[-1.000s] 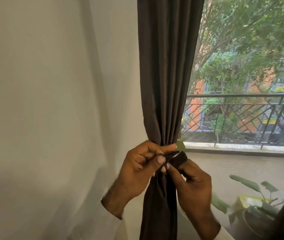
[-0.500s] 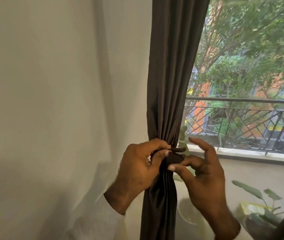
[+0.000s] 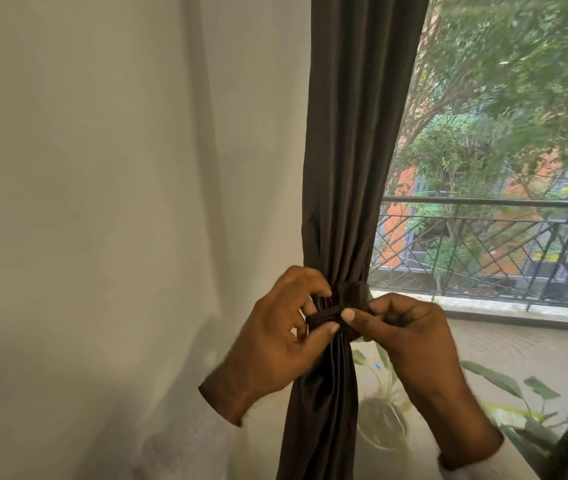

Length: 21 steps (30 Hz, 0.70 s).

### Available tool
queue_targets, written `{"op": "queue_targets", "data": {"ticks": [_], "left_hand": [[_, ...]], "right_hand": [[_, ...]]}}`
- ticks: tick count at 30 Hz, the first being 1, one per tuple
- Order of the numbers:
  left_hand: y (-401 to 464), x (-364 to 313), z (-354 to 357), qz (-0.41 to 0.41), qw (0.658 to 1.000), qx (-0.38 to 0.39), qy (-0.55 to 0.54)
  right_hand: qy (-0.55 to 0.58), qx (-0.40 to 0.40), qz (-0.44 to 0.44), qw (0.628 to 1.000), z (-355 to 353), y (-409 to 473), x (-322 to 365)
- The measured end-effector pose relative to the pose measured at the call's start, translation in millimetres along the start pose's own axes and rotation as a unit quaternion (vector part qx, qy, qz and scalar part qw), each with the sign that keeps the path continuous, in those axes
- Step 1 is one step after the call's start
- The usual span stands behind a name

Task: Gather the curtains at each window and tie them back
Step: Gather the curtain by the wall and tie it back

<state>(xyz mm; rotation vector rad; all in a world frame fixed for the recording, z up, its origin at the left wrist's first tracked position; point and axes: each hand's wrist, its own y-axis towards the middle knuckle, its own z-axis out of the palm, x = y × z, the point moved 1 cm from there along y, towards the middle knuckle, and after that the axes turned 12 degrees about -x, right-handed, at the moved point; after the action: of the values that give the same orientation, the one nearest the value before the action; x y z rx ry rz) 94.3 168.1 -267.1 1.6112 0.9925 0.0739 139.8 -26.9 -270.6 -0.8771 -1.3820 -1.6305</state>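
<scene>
At the window's left edge, I pinched the soft dark-brown fabric tie-back band (image 3: 324,315) with both hands' fingers (image 3: 348,314) around the limp gathered dark-brown curtain (image 3: 351,168).

The person is wearing a white long-sleeved top. Its left sleeve (image 3: 185,441) is showing at seven o'clock in a soft, faintly textured fabric, while the right sleeve (image 3: 466,467) cuff is peeking in at five o'clock.

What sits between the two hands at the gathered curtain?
In the head view, the dark tie-back band wrapped round the gathered brown curtain lies between the left hand and right hand; both pinch it.
</scene>
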Motion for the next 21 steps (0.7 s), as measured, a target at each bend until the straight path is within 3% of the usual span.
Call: {"op": "queue_targets", "data": {"ticks": [4,8,11,16,18,21], "left_hand": [[-3.7,0.4,4.6,0.096,0.992,0.023,0.075],[-3.7,2.2,4.7,0.125,0.986,0.019,0.113],[-2.8,2.5,3.8,0.099,0.99,0.038,0.088],[1.6,5.2,2.7,-0.023,0.992,0.124,-0.012],[1.5,4.8,1.8,-0.052,0.983,0.162,-0.073],[-0.3,4.4,4.4,-0.033,0.982,0.173,-0.07]], "right_hand": [[-0.025,0.027,0.003,0.999,-4.7,5.5,2.4],[-0.052,0.072,-0.011,0.996,-10.2,8.7,1.5],[-0.037,0.095,-0.031,0.994,-9.9,8.6,3.1],[-0.058,0.083,-0.093,0.99,-9.3,14.3,-0.3],[-0.045,0.079,-0.072,0.993,-10.7,15.5,-1.4],[-0.027,0.103,-0.032,0.994,-10.6,14.8,-1.7]]}}
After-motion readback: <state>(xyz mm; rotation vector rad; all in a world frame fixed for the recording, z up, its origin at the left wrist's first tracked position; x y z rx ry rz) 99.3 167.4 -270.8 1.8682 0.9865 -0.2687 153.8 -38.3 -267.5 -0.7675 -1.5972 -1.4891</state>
